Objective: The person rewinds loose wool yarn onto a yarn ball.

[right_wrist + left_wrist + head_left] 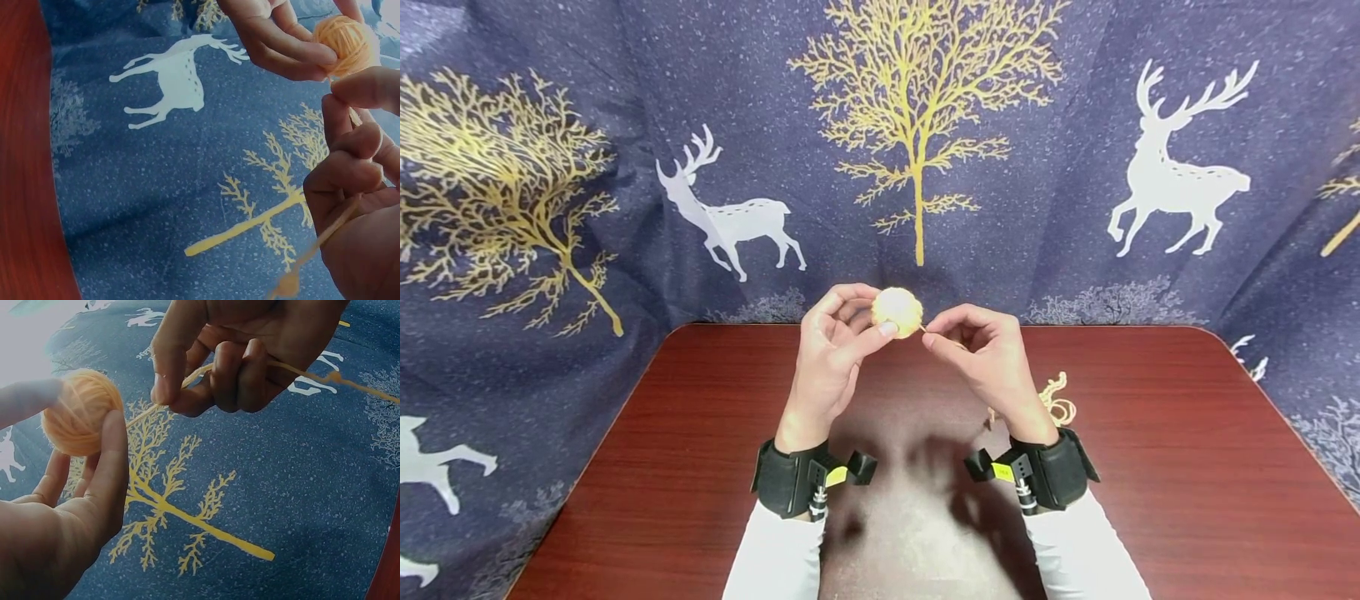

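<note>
A small ball of pale yellow-orange yarn point(897, 310) is held up above the far part of the table. My left hand point(831, 358) grips it between thumb and fingertips, and the wound strands show in the left wrist view on the yarn ball point(83, 412). Close by on its right, my right hand point(981, 350) pinches the yarn strand point(145, 415) between thumb and index finger. That strand runs from the ball through the curled fingers of the right hand point(353, 162) and trails out past them, with a small knotted lump point(289, 284) in it.
Loose yarn point(1060, 408) lies in loops on the brown table point(1172, 450), partly hidden behind my right wrist. A dark blue cloth point(1045, 217) with white deer and golden trees hangs behind the table's far edge. Black camera straps point(790, 479) wrap both wrists.
</note>
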{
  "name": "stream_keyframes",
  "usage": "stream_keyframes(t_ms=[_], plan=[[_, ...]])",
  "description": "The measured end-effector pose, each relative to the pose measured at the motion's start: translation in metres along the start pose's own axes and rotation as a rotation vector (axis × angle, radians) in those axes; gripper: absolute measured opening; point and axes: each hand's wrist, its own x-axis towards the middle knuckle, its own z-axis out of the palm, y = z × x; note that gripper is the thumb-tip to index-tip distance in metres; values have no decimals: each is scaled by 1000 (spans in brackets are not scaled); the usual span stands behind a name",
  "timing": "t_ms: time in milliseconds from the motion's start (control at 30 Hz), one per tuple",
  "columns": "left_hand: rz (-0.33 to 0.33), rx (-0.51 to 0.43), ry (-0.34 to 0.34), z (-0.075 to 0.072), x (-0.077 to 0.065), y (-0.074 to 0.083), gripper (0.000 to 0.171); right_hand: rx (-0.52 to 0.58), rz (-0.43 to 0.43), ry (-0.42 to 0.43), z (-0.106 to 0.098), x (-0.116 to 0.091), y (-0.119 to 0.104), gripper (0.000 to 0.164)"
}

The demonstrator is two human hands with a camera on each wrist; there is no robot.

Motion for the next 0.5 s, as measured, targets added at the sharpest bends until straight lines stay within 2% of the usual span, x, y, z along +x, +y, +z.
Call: stream_keyframes(t_ms=[100, 233, 367, 500], plan=[[28, 34, 10, -1, 0, -2, 41, -8, 11, -9, -1, 0, -1, 9], [89, 167, 63, -2, 1, -5, 40, -45, 8, -39, -2, -1, -4, 10], [165, 374, 90, -2, 2, -11, 38, -109, -12, -73, -2, -2, -8, 13], [226, 615, 63, -6, 2, -18, 36, -149, -21, -88, -2, -4, -11, 14]])
